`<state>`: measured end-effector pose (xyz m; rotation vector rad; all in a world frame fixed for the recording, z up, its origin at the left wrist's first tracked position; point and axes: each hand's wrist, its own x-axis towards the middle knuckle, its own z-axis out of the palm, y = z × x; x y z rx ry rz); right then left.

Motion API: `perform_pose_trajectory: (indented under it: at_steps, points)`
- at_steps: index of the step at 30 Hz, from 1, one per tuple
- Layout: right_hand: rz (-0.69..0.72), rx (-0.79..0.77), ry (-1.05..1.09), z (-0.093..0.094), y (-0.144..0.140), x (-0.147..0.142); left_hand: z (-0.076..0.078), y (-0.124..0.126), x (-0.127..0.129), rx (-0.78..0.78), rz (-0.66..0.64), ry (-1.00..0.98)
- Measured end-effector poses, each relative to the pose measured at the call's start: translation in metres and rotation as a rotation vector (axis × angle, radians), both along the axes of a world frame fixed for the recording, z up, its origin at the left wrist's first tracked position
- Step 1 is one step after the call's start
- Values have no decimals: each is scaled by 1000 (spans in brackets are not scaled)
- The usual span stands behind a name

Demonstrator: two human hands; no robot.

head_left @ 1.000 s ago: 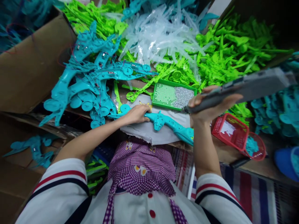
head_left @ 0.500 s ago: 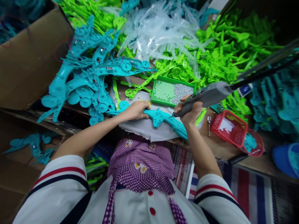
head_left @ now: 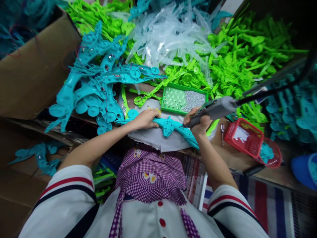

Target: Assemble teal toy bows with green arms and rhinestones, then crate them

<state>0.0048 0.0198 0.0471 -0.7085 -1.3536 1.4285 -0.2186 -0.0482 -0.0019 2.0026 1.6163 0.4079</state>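
Piles of plastic parts fill the table [head_left: 237, 158] in front of you: green parts [head_left: 237, 62] at the back, clear ones [head_left: 170, 36] in the middle, blue shells [head_left: 96, 92] on your left. A brown box [head_left: 32, 76] stands further left.

Right before you lies a gray cloth [head_left: 158, 138], likely there to give a soft, steady spot to work on. On the cloth rests a blue toy [head_left: 170, 126], long and thin, lying flat.

Your left hand [head_left: 145, 119] lies on the toy's left end, fingers bent and pressing down. It looks like that stops the toy from sliding.

Your right hand [head_left: 199, 121] is closed around a gray driver [head_left: 213, 110]. The driver's tip points down and left and meets the toy near its middle. A dark cord [head_left: 274, 89] runs up and away from the driver's back end.

Just behind the toy sits a green tray [head_left: 183, 99] with tiny silver screws, close enough to reach. A red basket [head_left: 244, 137] sits to your right, with a small bit [head_left: 222, 129] beside it.
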Motion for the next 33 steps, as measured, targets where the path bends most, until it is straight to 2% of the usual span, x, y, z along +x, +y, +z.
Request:
perform_pose_trajectory:
  at_steps: [2, 6, 9, 12, 15, 25, 29, 33]
  points:
    - [-28, 13, 16, 8, 12, -6, 1, 0, 0, -14, 4, -12]
    - [-208, 130, 89, 17, 51, -34, 5, -1, 1, -27, 14, -12]
    - [-246, 154, 20, 9, 74, -53, 5, -1, 1, -24, 14, 0]
    - [-264, 138, -29, -4, 84, -58, 5, -1, 0, -25, -5, 0]
    - [-246, 133, -32, -11, 85, -55, 6, 0, 0, -28, -3, -9]
    - [-217, 164, -53, -11, 80, -59, 9, 0, 1, -48, -2, -2]
    - [-236, 118, 12, 8, 81, -46, 10, 0, 0, -51, -3, 0]
    - [-173, 120, 42, 35, 56, -4, 11, 0, 0, -66, 9, -17]
